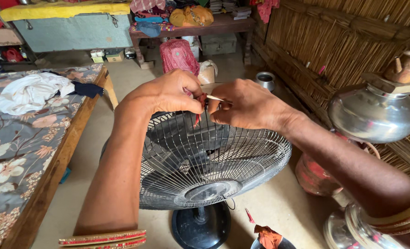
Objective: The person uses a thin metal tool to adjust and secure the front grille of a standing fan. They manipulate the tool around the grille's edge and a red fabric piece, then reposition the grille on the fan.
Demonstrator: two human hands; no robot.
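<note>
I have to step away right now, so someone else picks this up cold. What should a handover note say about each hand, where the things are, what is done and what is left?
Left hand: pinching a strip of red cloth at the top rim of the fan's wire grille.
Right hand: at the same spot, fingers closed on the cloth, a thin pale sliver sticking out between the fingers.
Things: pedestal fan on the floor beside the bed; more red cloth scraps by the fan's base.
Done: the strip sits on the grille wires.
Left: whether it is tied cannot be seen; both hands cover it.
</note>
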